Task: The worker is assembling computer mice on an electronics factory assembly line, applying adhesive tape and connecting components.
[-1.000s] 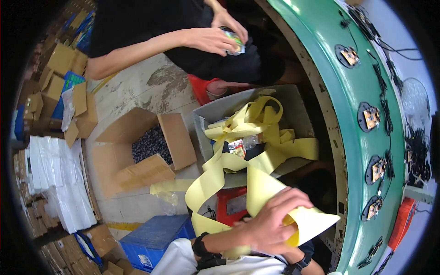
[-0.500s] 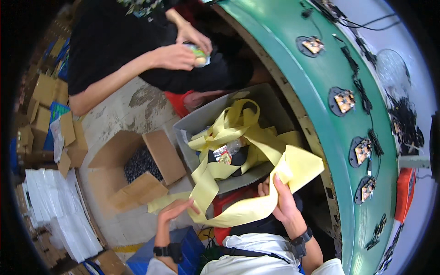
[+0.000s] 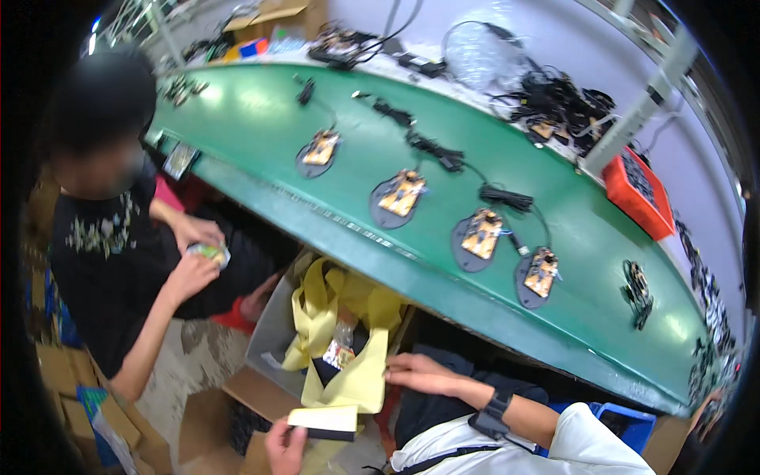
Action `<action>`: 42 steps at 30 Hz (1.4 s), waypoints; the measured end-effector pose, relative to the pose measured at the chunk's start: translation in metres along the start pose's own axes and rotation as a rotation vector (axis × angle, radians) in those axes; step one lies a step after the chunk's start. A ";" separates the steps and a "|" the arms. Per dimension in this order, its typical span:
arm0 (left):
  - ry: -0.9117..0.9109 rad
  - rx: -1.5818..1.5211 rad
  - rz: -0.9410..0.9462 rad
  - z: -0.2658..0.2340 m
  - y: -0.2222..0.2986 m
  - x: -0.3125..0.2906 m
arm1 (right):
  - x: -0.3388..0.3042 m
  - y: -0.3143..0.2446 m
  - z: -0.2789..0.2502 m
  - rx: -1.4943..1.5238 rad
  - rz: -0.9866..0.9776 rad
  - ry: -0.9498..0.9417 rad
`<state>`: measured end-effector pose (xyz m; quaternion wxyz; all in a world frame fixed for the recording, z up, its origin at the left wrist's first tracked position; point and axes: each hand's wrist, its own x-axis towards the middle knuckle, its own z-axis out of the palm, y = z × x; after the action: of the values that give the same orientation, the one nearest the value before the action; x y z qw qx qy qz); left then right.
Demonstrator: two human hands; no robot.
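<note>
Near the lower edge, my left hand (image 3: 285, 450) is closed, thumb on top, on the end of a yellow strip (image 3: 358, 391). A dark band shows under that flat end. My right hand (image 3: 423, 374) reaches in from the right with fingers stretched out, the tips at the strip's right edge. The strip lies in wide loops in and over a grey bin (image 3: 273, 324). Among the loops is a small, colourful, shiny packet (image 3: 339, 354), with clear plastic beside it.
A green workbench (image 3: 317, 214) carries several dark plates with circuit boards (image 3: 398, 198) and black cables (image 3: 507, 198). A red tray (image 3: 637, 190) stands at right. Left, a person in black holds a small packet (image 3: 210, 253). A cardboard box (image 3: 207, 423) sits beside the bin.
My view has swung up and right, showing more of the workbench. The strip's raised broad part is lowered towards the bin. My left hand, open before, now holds an end; my right hand has loosened.
</note>
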<state>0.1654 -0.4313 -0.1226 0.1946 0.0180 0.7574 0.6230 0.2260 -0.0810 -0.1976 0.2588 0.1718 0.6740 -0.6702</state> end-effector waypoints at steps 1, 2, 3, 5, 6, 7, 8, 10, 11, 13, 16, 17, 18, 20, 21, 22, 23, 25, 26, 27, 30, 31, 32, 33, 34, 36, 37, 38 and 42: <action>-0.046 0.003 0.028 0.013 0.023 0.007 | -0.026 -0.018 -0.009 -0.350 -0.288 0.045; -0.031 -0.033 0.132 0.029 0.059 0.012 | -0.048 -0.024 -0.013 -0.465 -0.417 0.089; -0.027 -0.078 0.232 0.048 0.094 0.014 | -0.069 -0.032 -0.020 -0.555 -0.528 0.113; -0.177 -0.094 0.774 0.076 0.134 0.028 | -0.109 -0.069 -0.027 -0.522 -0.665 0.048; -0.241 0.166 0.982 0.092 0.178 0.033 | -0.123 -0.082 -0.029 -0.478 -0.702 0.000; -0.120 0.106 1.078 0.119 0.185 0.034 | -0.144 -0.094 -0.034 -0.464 -0.682 0.019; 0.010 0.038 1.154 0.147 0.191 0.032 | -0.165 -0.102 -0.041 -0.448 -0.658 0.030; -0.304 -0.216 1.231 0.192 0.206 0.033 | -0.215 -0.094 -0.058 -0.467 -0.671 0.223; -0.511 -0.332 1.247 0.211 0.212 0.031 | -0.239 -0.089 -0.068 -0.486 -0.711 0.385; -0.912 -0.509 1.222 0.246 0.225 0.024 | -0.281 -0.076 -0.089 -0.511 -0.699 0.674; -1.295 -0.524 1.133 0.290 0.245 0.004 | -0.329 -0.051 -0.142 -0.601 -0.453 1.038; -1.378 -0.477 1.080 0.310 0.256 -0.005 | -0.347 -0.038 -0.167 -0.690 -0.396 1.188; -1.455 -0.433 1.025 0.333 0.266 -0.019 | -0.363 -0.020 -0.195 -0.781 -0.332 1.333; -1.550 -0.331 1.065 0.371 0.269 -0.055 | -0.389 0.012 -0.245 -0.870 -0.172 1.607; -1.547 -0.323 1.125 0.384 0.267 -0.069 | -0.393 0.018 -0.261 -0.916 -0.067 1.608; -1.530 -0.312 1.180 0.397 0.263 -0.083 | -0.399 0.026 -0.279 -0.972 0.030 1.593; -1.464 -0.272 1.169 0.410 0.257 -0.091 | -0.406 0.042 -0.294 -0.933 -0.004 1.545; -1.677 -0.178 1.006 0.428 0.245 -0.082 | -0.408 0.057 -0.313 -0.928 0.034 1.412; -1.703 -0.026 0.913 0.427 0.242 -0.066 | -0.401 0.049 -0.316 -0.970 0.084 1.316; -1.582 -0.007 0.913 0.423 0.226 -0.047 | -0.392 0.029 -0.312 -0.979 0.022 1.280; -1.355 0.092 0.785 0.402 0.213 -0.001 | -0.374 0.003 -0.291 -0.914 0.210 1.239; -1.239 0.140 0.794 0.392 0.210 0.012 | -0.365 -0.006 -0.284 -0.940 0.214 1.225; -1.119 0.192 0.798 0.379 0.207 0.023 | -0.351 -0.019 -0.276 -0.963 0.211 1.207; -0.977 0.259 0.821 0.368 0.207 0.033 | -0.338 -0.027 -0.272 -0.951 0.218 1.171; -0.835 0.327 0.834 0.354 0.207 0.039 | -0.325 -0.035 -0.265 -0.938 0.228 1.128; -0.579 0.452 0.915 0.342 0.203 0.058 | -0.311 -0.045 -0.255 -1.001 0.154 1.085; -0.506 0.518 1.025 0.336 0.203 0.071 | -0.304 -0.049 -0.249 -1.027 0.184 1.041; -0.501 0.610 1.019 0.331 0.201 0.082 | -0.296 -0.053 -0.243 -1.048 0.220 1.000; -0.563 0.786 0.996 0.336 0.191 0.117 | -0.283 -0.068 -0.227 -1.012 0.141 0.986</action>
<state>0.1228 -0.0422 -0.0223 0.0537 0.5937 0.7490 0.2892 0.3882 0.1740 0.0139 0.0142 0.3571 0.9285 -0.1008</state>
